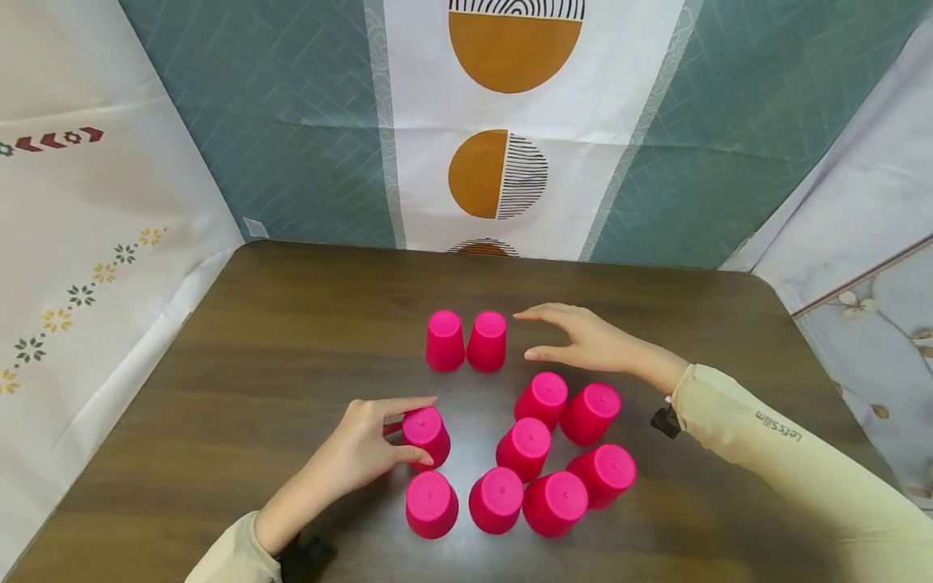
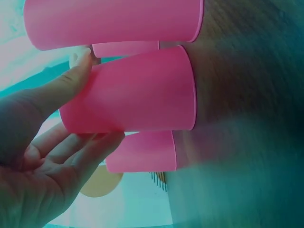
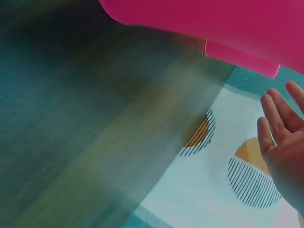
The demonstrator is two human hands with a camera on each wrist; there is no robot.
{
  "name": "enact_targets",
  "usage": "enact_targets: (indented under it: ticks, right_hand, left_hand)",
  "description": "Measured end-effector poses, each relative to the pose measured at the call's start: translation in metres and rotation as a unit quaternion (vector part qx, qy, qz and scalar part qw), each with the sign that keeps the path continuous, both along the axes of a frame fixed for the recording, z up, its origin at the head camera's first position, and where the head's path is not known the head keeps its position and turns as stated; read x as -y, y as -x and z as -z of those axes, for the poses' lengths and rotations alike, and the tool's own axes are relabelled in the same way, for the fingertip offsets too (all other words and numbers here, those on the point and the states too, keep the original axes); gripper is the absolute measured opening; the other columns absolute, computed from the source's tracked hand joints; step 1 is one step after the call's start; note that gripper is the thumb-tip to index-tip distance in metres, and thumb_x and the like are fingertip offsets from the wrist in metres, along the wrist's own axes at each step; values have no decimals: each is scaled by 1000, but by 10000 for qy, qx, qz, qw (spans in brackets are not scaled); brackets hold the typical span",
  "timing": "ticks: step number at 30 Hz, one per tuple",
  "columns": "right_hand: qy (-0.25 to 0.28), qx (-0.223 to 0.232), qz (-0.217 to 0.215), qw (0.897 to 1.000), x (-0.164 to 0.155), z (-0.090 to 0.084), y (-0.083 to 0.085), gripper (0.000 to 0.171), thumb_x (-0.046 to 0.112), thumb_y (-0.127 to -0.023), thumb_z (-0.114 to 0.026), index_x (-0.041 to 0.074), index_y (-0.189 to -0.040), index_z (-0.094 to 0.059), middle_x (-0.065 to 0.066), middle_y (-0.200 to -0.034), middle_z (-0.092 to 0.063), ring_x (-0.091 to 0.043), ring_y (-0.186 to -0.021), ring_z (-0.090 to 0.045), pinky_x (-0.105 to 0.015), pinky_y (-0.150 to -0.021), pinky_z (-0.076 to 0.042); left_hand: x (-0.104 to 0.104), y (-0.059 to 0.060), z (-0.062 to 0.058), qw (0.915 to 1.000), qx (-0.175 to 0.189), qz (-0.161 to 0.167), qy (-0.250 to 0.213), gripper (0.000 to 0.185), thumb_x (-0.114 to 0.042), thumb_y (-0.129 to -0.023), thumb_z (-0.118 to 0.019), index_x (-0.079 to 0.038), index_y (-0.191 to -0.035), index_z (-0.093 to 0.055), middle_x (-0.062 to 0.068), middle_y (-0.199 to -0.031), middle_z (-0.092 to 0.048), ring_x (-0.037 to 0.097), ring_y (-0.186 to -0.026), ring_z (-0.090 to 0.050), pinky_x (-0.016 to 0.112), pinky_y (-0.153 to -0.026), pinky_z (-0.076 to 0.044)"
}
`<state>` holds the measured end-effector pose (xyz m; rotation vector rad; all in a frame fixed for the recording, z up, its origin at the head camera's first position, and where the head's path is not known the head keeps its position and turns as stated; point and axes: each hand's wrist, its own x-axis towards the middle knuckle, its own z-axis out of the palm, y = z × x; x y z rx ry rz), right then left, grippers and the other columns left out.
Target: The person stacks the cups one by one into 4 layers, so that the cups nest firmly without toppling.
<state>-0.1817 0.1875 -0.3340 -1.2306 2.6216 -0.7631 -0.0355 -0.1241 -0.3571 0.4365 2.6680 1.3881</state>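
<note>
In the head view my left hand [image 1: 360,445] holds a pink cup [image 1: 426,438] between thumb and fingers; the cup is upside down. The left wrist view shows the thumb on one side of this cup [image 2: 133,95] and the fingers on the other. My right hand [image 1: 586,336] hovers with fingers extended, holding nothing, just right of two upside-down pink cups that stand side by side, the nearer being this cup [image 1: 487,344]. In the right wrist view the right hand [image 3: 287,137] appears with fingers spread, apart from the pink cups above it.
Several more upside-down pink cups stand in a loose cluster right of centre, among them one cup [image 1: 556,504] at the front. Another cup [image 1: 432,504] is just in front of the held one. A patterned cloth [image 1: 306,121] hangs behind the wooden table [image 1: 306,316].
</note>
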Motion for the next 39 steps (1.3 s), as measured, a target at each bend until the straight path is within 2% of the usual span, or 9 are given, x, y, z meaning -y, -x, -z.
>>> enact_targets:
  ticks: [4,9,15,19,22,28,31,34,39]
  right_hand:
    - [180,83,74,9998,-13,4,-12,49,36,-84,-69,19,-128,-56,4,-127,-56,-17,-119,-52,-42,-96,-44]
    - [124,237,40,9996,-23,12,-35,49,35,-86,-67,13,-128,-56,1,-126,-58,-20,-116,-54,-45,-94,-46]
    - [-48,361,263,9990,-29,14,-52,55,41,-83,-68,20,-131,-52,6,-128,-54,-19,-117,-52,-47,-92,-46]
    - [-114,353,207,9991,-34,12,-57,57,40,-78,-73,20,-129,-54,6,-127,-55,-18,-116,-52,-46,-90,-47]
    - [-158,425,183,9988,-35,14,-60,61,39,-76,-75,18,-129,-54,7,-127,-55,-17,-116,-53,-45,-91,-47]
    - [-161,404,568,9974,-33,16,-65,73,37,-73,-78,21,-137,-46,4,-134,-50,-20,-122,-47,-52,-96,-41]
    - [-25,359,539,9979,-28,13,-65,73,33,-73,-79,21,-137,-46,3,-134,-50,-20,-123,-47,-51,-96,-42]
    - [106,330,355,9988,-25,9,-65,70,30,-73,-80,17,-134,-49,3,-131,-52,-18,-120,-50,-47,-92,-47]
    - [219,456,217,9985,-25,7,-66,66,28,-72,-80,15,-131,-52,1,-127,-55,-17,-115,-54,-43,-86,-51]
  left_hand:
    - [0,1,0,9997,218,-66,-27,60,-18,-64,-86,-15,-120,-65,-1,-104,-69,16,-94,-66,30,-80,-54]
    - [1,-1,0,9998,152,-61,-84,62,-18,-63,-86,-11,-120,-64,4,-106,-69,20,-94,-67,29,-79,-54]
    - [3,-1,7,9993,190,-177,-257,56,-21,-62,-87,-14,-114,-66,-2,-99,-69,17,-91,-68,26,-78,-54]
    - [2,0,7,9995,-122,52,-283,51,-23,-65,-86,-13,-111,-66,-6,-94,-69,14,-89,-67,26,-78,-54]
    - [0,2,3,9987,-348,77,-351,52,-24,-66,-85,-12,-112,-66,-6,-94,-69,12,-88,-67,28,-77,-55]
    - [-11,23,-16,9962,-690,-180,-495,54,-28,-67,-84,-14,-115,-63,-5,-101,-68,10,-91,-66,29,-79,-54]
    - [-21,35,-29,9943,-861,-202,-591,55,-25,-68,-85,-14,-116,-60,-4,-104,-67,12,-92,-66,30,-79,-54]
    - [-35,49,-41,9919,-1110,-28,-610,54,-23,-68,-84,-14,-114,-58,-3,-104,-67,12,-90,-66,29,-76,-55]
    - [-60,73,-57,9859,-1522,481,-495,48,-21,-68,-84,-12,-108,-59,-3,-100,-64,10,-84,-63,29,-68,-56]
